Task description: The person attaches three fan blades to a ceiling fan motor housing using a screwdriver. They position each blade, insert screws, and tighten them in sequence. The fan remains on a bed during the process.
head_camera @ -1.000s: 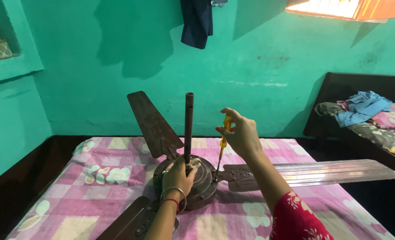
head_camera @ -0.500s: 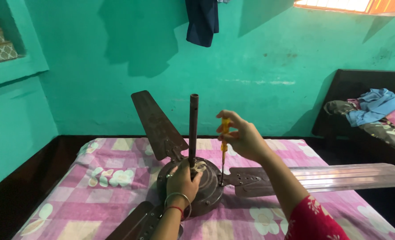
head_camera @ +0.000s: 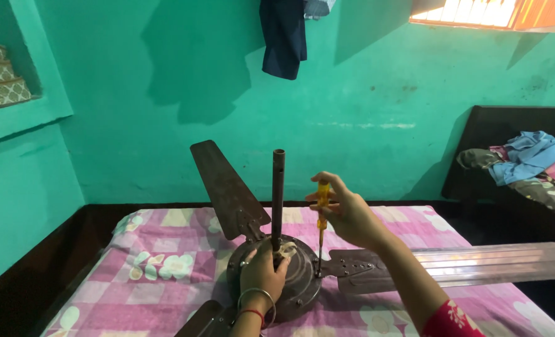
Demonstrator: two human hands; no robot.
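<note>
Ceiling fan (head_camera: 290,274) lies at lower centre of the frame on a pink checked bedsheet (head_camera: 165,262), its rod (head_camera: 278,193) upright. Right hand (head_camera: 346,212) has fingers closed round a yellow-handled screwdriver (head_camera: 321,212) — tip set at the blade bracket (head_camera: 352,265) beside the motor housing. Left hand (head_camera: 263,271) grips the housing at the rod's base. Against the earlier frame, both hands keep the same hold; the view has shifted slightly. Upper-left wall niche (head_camera: 15,106) holds stacked patterned boxes (head_camera: 0,78).
</note>
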